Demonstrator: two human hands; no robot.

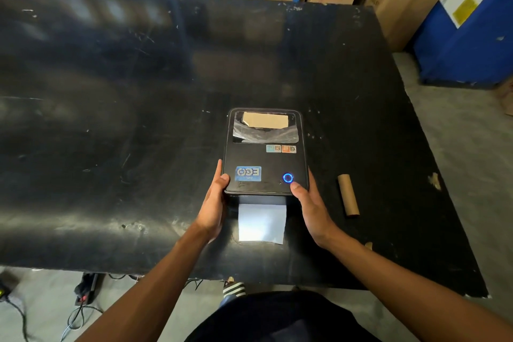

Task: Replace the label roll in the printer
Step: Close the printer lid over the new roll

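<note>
A black, rounded-corner plastic label printer [265, 153] sits with its lid shut toward the near edge of the dark, scuffed, glossy counter [111, 91], a little right of the middle. Its smooth top has a clear window at the far end, through which a tan cardboard-coloured shape and crinkled shiny film show. Nearer the person there is a blue rectangular sticker, two small coloured stickers, and a round button ringed in glowing blue light. A strip of white label paper [261, 223] comes out of the front slot and lies flat on the counter, its end slightly ragged.

The left hand [215, 203] grips the printer's near left corner, thumb on top and fingers down the side. The right hand [312, 209] clasps the near right corner the same way, thumb tip just beside the lit button.

A bare brown cardboard tube core [348, 195] lies on its side just right of the printer, apart from it.
</note>
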